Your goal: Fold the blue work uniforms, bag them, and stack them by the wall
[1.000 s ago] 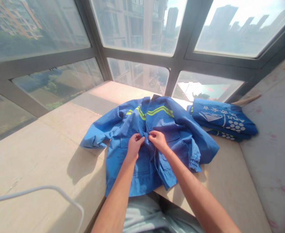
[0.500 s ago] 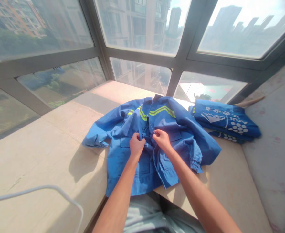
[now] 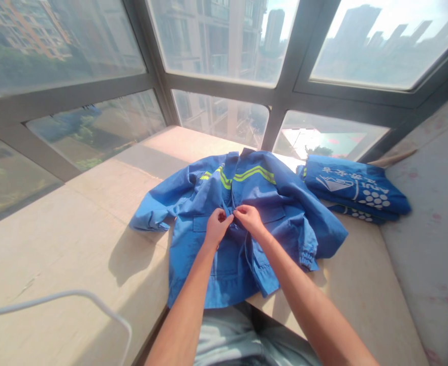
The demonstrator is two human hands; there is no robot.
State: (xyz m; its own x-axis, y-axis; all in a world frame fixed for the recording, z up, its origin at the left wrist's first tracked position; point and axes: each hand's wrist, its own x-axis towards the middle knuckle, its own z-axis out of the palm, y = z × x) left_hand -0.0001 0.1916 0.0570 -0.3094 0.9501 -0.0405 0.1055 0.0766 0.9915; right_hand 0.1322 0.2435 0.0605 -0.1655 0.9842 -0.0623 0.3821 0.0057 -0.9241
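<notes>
Blue jacket (image 3: 229, 262) was laid front up on the windowsill (image 3: 67, 223), collar toward the window (image 3: 220, 46), sleeves out to both sides. Front opening was pinched at mid-height by the fingers of both hands: left hand (image 3: 218, 226) on one edge, right hand (image 3: 249, 218) on the other, tips almost together. Folded blue clothes (image 3: 346, 178) were stacked just beside the right sleeve, near the wall (image 3: 429, 203).

the right hand (image 3: 250, 218) hides its pinch of jacket (image 3: 186, 254); the cable (image 3: 73, 293) is cropped.
</notes>
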